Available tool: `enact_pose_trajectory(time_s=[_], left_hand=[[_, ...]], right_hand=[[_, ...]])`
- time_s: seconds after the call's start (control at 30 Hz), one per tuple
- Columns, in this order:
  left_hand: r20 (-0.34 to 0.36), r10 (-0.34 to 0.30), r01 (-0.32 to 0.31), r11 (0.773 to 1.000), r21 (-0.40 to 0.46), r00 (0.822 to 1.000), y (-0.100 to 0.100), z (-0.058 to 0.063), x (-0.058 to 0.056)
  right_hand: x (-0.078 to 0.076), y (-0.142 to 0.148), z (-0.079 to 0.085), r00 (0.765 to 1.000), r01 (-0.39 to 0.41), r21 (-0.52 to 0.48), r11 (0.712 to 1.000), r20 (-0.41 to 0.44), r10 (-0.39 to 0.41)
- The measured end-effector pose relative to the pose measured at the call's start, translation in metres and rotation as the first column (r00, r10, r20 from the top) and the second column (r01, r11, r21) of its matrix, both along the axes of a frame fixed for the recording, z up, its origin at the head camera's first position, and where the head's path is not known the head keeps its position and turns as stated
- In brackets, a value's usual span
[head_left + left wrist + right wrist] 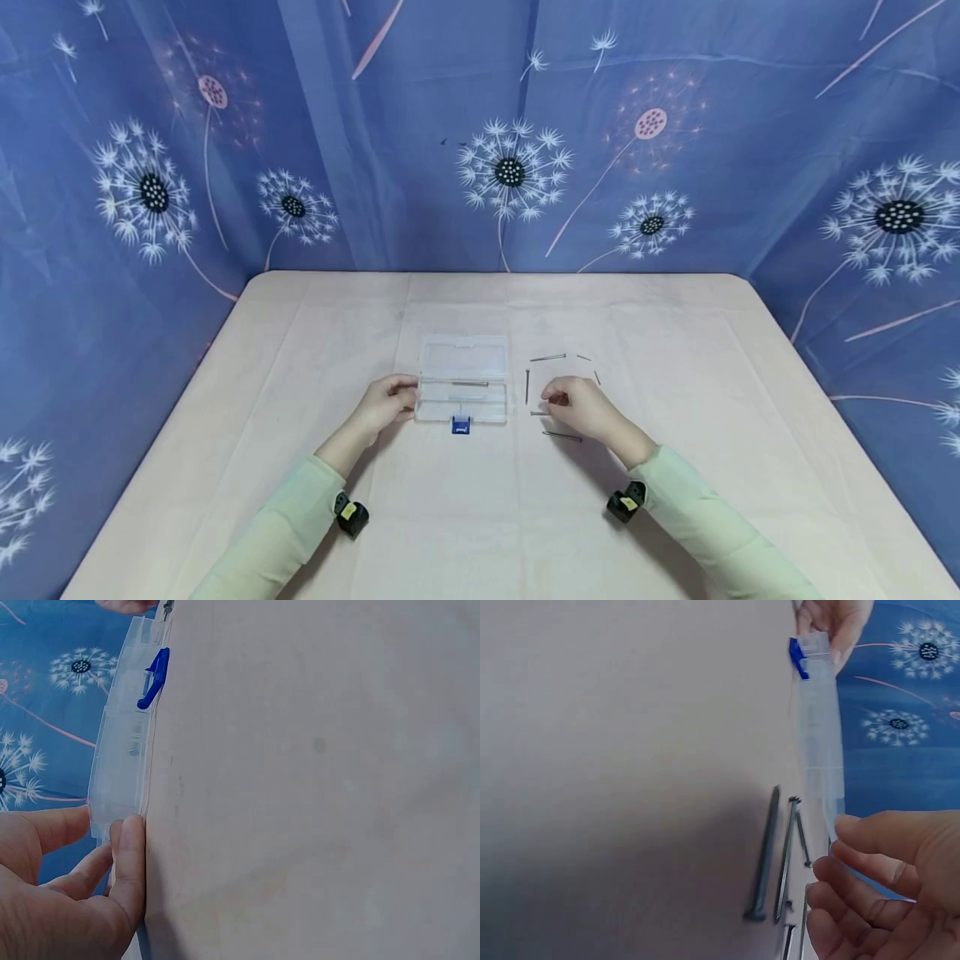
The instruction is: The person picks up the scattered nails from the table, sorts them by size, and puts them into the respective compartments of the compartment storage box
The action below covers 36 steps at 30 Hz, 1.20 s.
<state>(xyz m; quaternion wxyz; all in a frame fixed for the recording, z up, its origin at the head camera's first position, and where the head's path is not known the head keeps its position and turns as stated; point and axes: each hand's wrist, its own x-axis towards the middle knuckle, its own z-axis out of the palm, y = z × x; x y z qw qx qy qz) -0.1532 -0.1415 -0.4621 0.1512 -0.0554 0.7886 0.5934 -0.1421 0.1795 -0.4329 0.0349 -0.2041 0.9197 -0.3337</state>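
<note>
A clear plastic box (487, 412) with a blue latch (461, 426) lies with its lid (465, 358) raised back. Inside its rear compartment is a long nail (471, 383). My left hand (384, 408) grips the box's left end, thumb at the upper edge and fingers low on the side, as the left wrist view shows. My right hand (581, 406) is right of the box, over a nail (537, 413) that it partly hides. Its fingers are loosely bent, the thumb apart from them, with nothing visible between. Nearer me lies a thick nail (763, 862).
More nails lie around the right hand: an upright-lying one (527, 387), a long one (548, 357) behind, and small ones (583, 357) farther right. A pale cloth covers the table (465, 517). Blue dandelion-print curtains (405, 167) enclose its back and sides.
</note>
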Motion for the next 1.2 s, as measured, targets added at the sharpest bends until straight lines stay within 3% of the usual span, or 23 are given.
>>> enact_pose_trajectory(time_s=[0.27,0.57,0.87,1.2], left_hand=[[0.005,0.002,-0.002,1.0,0.005,1.0,0.0,0.0,-0.001],[0.004,0.003,-0.003,1.0,0.016,1.0,0.001,0.004,0.002],[0.016,0.014,-0.015,1.0,0.019,1.0,0.0,0.002,0.0],[0.026,0.023,-0.023,1.0,0.018,0.999,0.0,0.001,-0.002]], right_hand=[[0.003,0.011,-0.008,1.0,-0.008,0.085,0.996,0.024,0.006],[0.001,0.014,-0.013,1.0,0.005,0.108,0.994,-0.003,-0.005],[-0.006,0.014,-0.01,0.996,-0.087,0.133,0.987,0.006,0.087],[-0.009,0.015,-0.008,0.977,-0.209,0.237,0.949,0.013,0.212]])
